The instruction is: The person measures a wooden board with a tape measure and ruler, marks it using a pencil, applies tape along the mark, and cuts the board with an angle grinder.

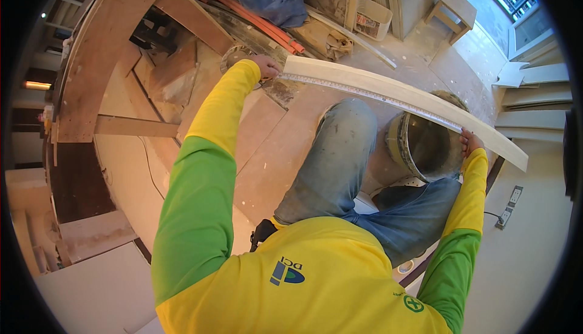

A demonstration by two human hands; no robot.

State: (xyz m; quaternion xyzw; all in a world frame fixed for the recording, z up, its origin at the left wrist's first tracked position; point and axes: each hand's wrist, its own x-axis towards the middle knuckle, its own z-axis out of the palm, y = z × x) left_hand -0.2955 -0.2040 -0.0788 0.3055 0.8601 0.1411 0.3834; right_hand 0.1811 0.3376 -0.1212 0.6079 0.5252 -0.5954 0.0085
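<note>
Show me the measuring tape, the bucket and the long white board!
measuring tape (pixel 376 95), head view, middle of the strip.
bucket (pixel 425 146), head view, inner wall.
long white board (pixel 413 94), head view, middle of its face.

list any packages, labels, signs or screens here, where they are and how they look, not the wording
Bucket: top centre on the dusty floor, pale square tub with a red and white label on its side.
Shirt logo: lower centre on the yellow shirt, small blue emblem.
Sleeve badge: lower right, small green round mark with a cross.
Tape measure: along the pale curved board, white strip with fine marks.
No screens or signs.
</note>
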